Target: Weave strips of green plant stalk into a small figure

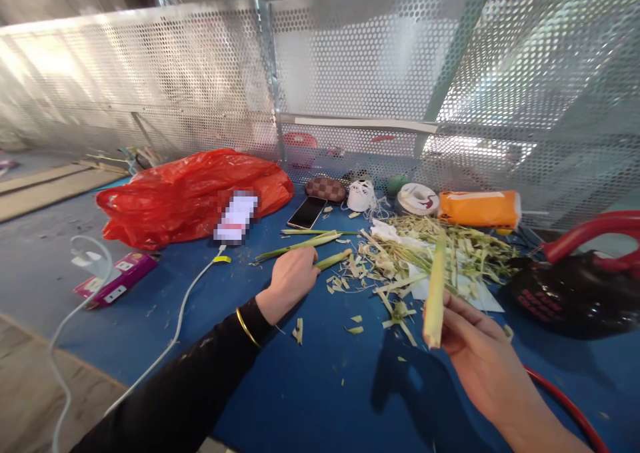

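My right hand point(483, 346) is raised above the table and grips a pale green peeled-looking plant stalk point(437, 286) that stands nearly upright between thumb and fingers. Low over the table top, my left hand point(290, 281) is closed around the end of a short green stalk point(334, 260); its fingertips are partly hidden. Just behind it lie more green stalks point(300, 245). A heap of peelings and leaf strips point(470, 250) spreads over white paper behind my right hand. Small scraps point(355, 330) are scattered between the two hands.
A red plastic bag point(195, 186) lies at the back left, with a lit phone point(236, 218) on a white charging cable point(187, 306). A dark phone point(307, 213), a tape roll point(417, 200) and an orange packet point(479, 208) line the back. At right sits a black, red-handled object point(575, 293).
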`<action>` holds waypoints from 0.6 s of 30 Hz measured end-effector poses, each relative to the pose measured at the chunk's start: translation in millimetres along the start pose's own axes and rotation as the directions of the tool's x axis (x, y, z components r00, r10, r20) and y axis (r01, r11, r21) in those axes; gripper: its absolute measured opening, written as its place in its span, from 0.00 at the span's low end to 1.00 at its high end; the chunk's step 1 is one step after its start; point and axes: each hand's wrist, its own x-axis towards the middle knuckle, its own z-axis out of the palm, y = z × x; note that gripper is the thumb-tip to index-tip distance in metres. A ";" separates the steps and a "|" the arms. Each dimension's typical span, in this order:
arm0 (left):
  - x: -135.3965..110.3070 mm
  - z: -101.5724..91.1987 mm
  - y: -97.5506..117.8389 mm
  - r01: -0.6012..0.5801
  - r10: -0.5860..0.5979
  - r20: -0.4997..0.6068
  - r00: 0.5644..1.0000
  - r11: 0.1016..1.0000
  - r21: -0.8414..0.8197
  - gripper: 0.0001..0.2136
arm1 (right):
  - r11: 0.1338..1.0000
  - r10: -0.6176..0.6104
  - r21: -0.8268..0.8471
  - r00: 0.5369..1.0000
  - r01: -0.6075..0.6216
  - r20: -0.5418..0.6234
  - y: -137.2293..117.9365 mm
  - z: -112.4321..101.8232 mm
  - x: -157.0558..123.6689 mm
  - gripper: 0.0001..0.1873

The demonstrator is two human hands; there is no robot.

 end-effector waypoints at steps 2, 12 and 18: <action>0.5 -2.0 -0.1 -0.005 0.005 -0.001 1.000 1.000 -0.026 0.04 | 0.999 0.031 -0.029 0.999 -0.030 0.040 -1.6 3.6 -2.6 0.13; -18.3 -2.6 36.6 0.202 -0.030 0.213 0.977 0.471 -0.859 0.08 | 0.995 -0.048 -0.072 0.973 0.065 0.224 -17.1 2.4 -3.5 0.30; -36.6 -0.5 56.1 0.315 -0.057 0.310 0.949 0.184 -0.931 0.09 | 0.936 -0.073 -0.331 0.987 0.118 0.145 -6.7 6.2 -0.6 0.20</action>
